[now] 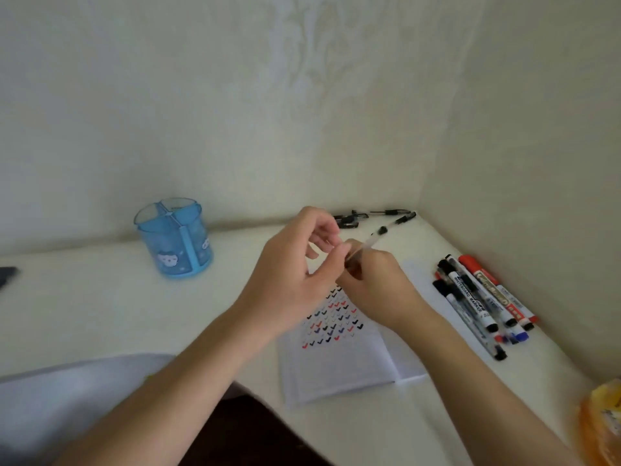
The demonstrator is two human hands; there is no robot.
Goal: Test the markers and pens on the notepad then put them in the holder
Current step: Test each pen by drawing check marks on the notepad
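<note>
The open notepad (339,368) lies under both hands, the blue holder (174,240) well to their left, the markers (480,297) just right (a tight row). The right hand (376,284) grips a clear pen (386,228); the left hand (295,270) pinches its near end

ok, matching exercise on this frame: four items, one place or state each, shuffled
Items
1. blue pen holder
2. whiteboard markers
3. clear pen
4. notepad

Place or state
A. open flat, rows of tick marks on it
B. held up between the right hand and the left hand
C. upright, left of the notepad
D. lying bunched, right of the notepad

Pairs: 1-C, 2-D, 3-B, 4-A
</note>
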